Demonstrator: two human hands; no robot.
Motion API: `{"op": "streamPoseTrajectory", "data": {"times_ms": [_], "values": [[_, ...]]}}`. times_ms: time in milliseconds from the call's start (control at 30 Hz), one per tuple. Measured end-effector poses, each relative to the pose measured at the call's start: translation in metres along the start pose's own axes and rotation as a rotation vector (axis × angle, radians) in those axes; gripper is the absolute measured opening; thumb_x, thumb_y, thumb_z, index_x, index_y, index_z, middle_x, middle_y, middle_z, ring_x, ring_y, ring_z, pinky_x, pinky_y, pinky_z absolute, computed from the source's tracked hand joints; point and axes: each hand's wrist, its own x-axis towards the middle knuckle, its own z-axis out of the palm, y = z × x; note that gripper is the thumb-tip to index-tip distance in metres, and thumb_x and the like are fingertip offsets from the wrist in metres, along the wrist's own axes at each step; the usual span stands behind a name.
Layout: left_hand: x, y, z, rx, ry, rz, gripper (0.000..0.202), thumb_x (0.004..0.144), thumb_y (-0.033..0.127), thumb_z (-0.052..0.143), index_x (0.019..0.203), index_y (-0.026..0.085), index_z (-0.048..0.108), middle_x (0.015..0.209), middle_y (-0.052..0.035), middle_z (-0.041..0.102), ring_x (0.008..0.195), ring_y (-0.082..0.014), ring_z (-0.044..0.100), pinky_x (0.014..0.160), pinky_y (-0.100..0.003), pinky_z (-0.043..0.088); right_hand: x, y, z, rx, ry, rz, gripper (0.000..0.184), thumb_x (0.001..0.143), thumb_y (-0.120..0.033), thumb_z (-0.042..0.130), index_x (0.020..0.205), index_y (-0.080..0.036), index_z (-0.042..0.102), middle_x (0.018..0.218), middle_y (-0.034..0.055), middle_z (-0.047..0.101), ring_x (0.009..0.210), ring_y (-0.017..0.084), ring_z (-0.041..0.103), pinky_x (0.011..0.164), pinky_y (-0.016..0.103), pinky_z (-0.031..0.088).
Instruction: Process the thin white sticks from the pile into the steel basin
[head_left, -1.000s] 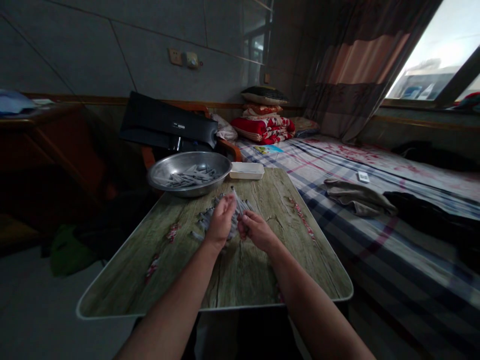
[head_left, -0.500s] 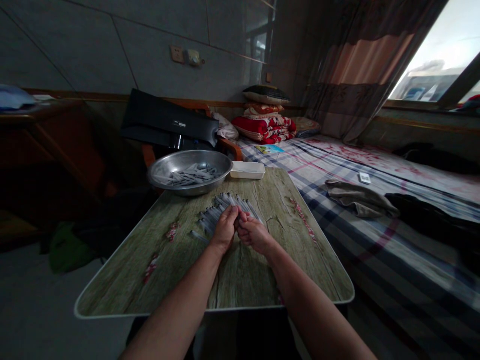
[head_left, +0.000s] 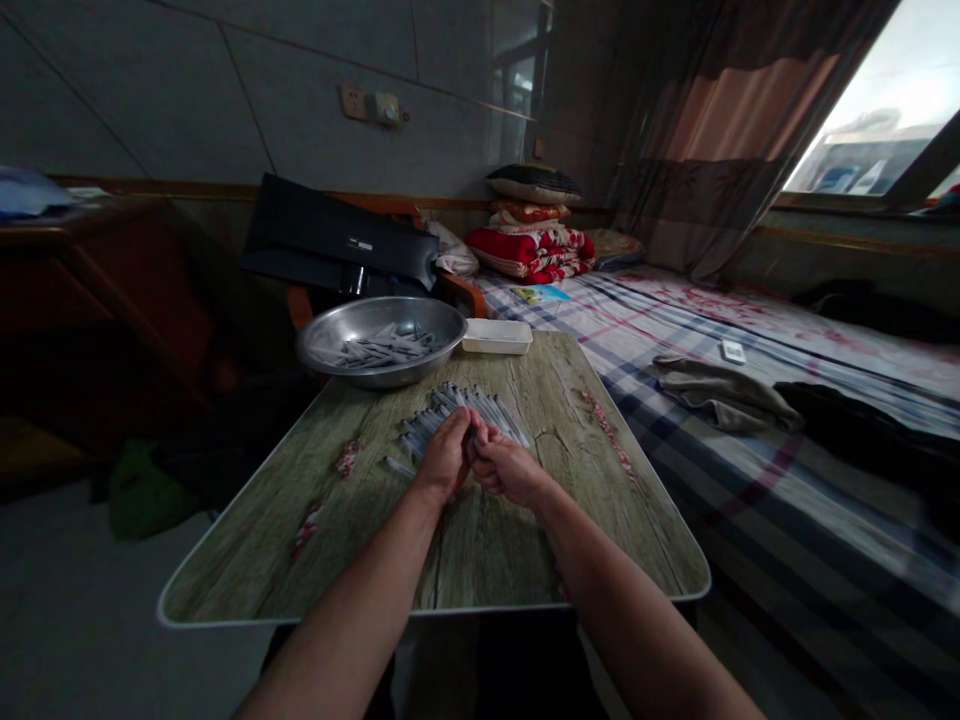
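Observation:
Both of my hands meet over the middle of a wood-patterned table (head_left: 480,560). My left hand (head_left: 445,458) and my right hand (head_left: 508,468) are curled, fingertips pinched together against each other at the near end of a row of thin grey sticks (head_left: 465,408) lying side by side on the table. What the fingers pinch is hidden between them. A metal bowl (head_left: 381,340) holding more of the grey sticks stands at the table's far left edge.
A white shallow tray (head_left: 496,337) sits beside the bowl. A black monitor (head_left: 337,245) leans behind the bowl. To the right is a bed with a plaid sheet (head_left: 675,360), folded clothes (head_left: 712,392) and stacked bedding (head_left: 531,245). A dark wooden desk (head_left: 90,270) is on the left.
My hands came down from a raised stick onto the row and closed together at its near end. The sticks now lie fanned out in a tidier row.

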Motion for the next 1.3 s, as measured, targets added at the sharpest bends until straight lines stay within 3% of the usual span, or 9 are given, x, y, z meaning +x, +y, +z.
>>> {"op": "streamPoseTrajectory", "data": {"times_ms": [267,533,633,733,967,1067,1200,1300], "values": [[0.005,-0.005,-0.006,0.160,0.070,0.055,0.045,0.075,0.066,0.072,0.074,0.024,0.059,0.070,-0.0028,0.069,0.089,-0.0270,0.073,0.081,-0.040,0.057,0.011,0.010,0.001,-0.156,0.210,-0.179,0.039,0.085,-0.055,0.064,0.074,-0.024,0.043,0.054,-0.0079,0.034,0.044,0.007,0.026,0.039,0.020,0.017],[0.005,-0.007,-0.010,0.177,0.074,0.026,0.041,0.077,0.063,0.071,0.073,0.023,0.061,0.068,-0.0028,0.070,0.079,-0.0251,0.072,0.071,-0.035,0.056,0.006,0.009,-0.007,0.071,0.052,0.026,0.032,0.080,-0.049,0.065,0.090,-0.025,0.045,0.047,-0.0151,0.027,0.037,0.006,0.014,0.040,0.019,0.009],[0.004,-0.004,-0.010,0.248,0.084,0.069,0.042,0.079,0.063,0.069,0.072,0.022,0.062,0.071,-0.0044,0.072,0.079,-0.0245,0.072,0.072,-0.034,0.055,0.006,0.009,-0.008,0.083,0.049,0.001,0.033,0.079,-0.046,0.067,0.094,-0.024,0.047,0.049,-0.0146,0.030,0.038,0.006,0.016,0.040,0.019,0.010],[0.004,-0.003,-0.010,0.285,0.086,0.103,0.043,0.079,0.062,0.069,0.070,0.021,0.062,0.069,-0.0045,0.071,0.081,-0.0252,0.072,0.077,-0.035,0.055,0.006,0.010,-0.006,0.018,0.070,-0.052,0.033,0.080,-0.047,0.068,0.085,-0.023,0.046,0.052,-0.0127,0.033,0.039,0.005,0.021,0.040,0.019,0.012],[0.005,-0.004,-0.010,0.187,0.079,0.055,0.042,0.076,0.063,0.071,0.071,0.023,0.060,0.059,0.0005,0.064,0.078,-0.0250,0.072,0.081,-0.038,0.056,0.004,0.011,-0.006,-0.157,0.000,-0.095,0.031,0.080,-0.045,0.068,0.080,-0.024,0.046,0.049,-0.0118,0.034,0.039,0.006,0.023,0.037,0.019,0.018],[0.003,0.000,-0.008,0.296,0.026,0.108,0.043,0.079,0.063,0.070,0.068,0.022,0.062,0.063,-0.0018,0.066,0.081,-0.0248,0.072,0.084,-0.037,0.055,0.006,0.013,-0.006,-0.266,0.065,-0.121,0.025,0.082,-0.040,0.064,0.076,-0.023,0.048,0.049,-0.0100,0.035,0.039,0.007,0.026,0.038,0.020,0.019],[0.001,0.004,-0.005,0.352,-0.018,0.155,0.044,0.079,0.062,0.070,0.067,0.021,0.062,0.068,-0.0029,0.068,0.083,-0.0241,0.071,0.084,-0.036,0.055,0.009,0.015,-0.005,-0.319,0.147,-0.181,0.014,0.083,-0.034,0.063,0.088,-0.023,0.056,0.052,-0.0096,0.035,0.042,0.007,0.029,0.040,0.019,0.020],[0.002,0.004,-0.007,0.228,0.056,0.096,0.043,0.077,0.063,0.072,0.071,0.022,0.061,0.063,-0.0003,0.066,0.077,-0.0235,0.072,0.075,-0.035,0.056,0.007,0.015,-0.007,-0.271,0.033,-0.145,0.023,0.084,-0.040,0.065,0.096,-0.023,0.056,0.052,-0.0112,0.035,0.040,0.007,0.026,0.039,0.019,0.020]]}}
